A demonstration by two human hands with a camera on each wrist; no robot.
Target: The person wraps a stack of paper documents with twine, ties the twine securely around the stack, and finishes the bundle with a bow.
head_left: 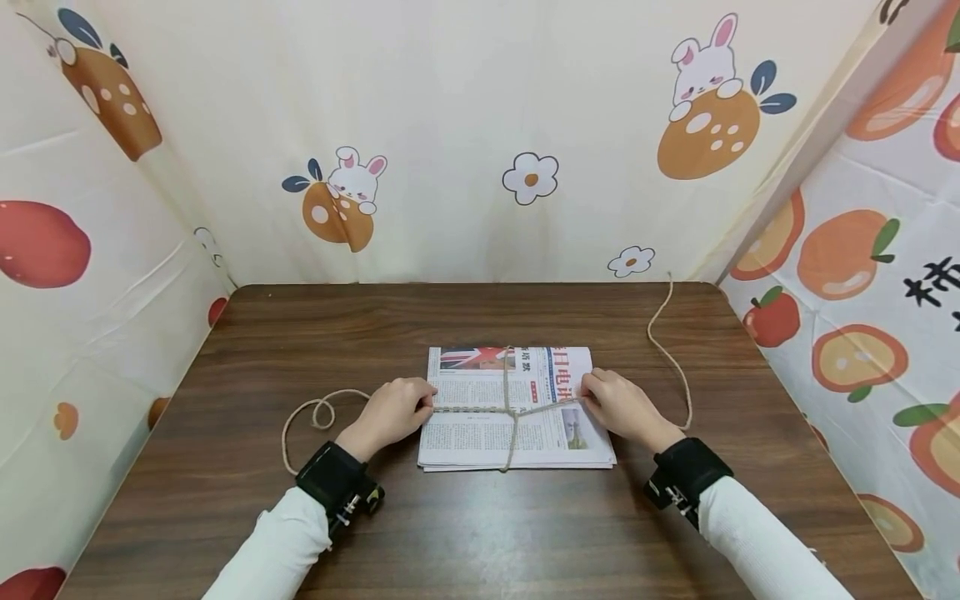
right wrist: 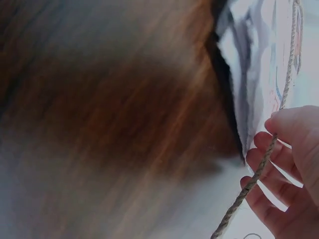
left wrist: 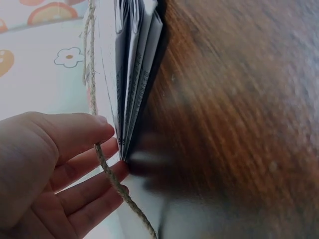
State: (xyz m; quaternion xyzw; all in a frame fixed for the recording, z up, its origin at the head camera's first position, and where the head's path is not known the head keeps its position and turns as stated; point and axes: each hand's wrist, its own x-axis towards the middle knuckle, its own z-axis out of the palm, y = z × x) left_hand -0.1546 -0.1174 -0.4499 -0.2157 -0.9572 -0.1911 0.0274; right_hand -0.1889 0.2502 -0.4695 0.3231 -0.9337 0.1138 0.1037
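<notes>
Left grip, right grip pinch cord; newspapers between.

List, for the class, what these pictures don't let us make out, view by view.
- Head: small print on the newspapers, too small to read.
- Head: the newspapers' underside, hidden against the table.
- Left wrist: the rope beyond the bottom edge, cut off.
- Right wrist: the newspapers' page edges, blurred.

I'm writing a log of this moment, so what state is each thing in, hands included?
Newspapers: folded, stacked flat on the table.
Twine: crossed over the stack; knotted or not, I can't tell.
Left hand: pinching twine at the stack's left edge.
Right hand: pinching twine at the right edge.
</notes>
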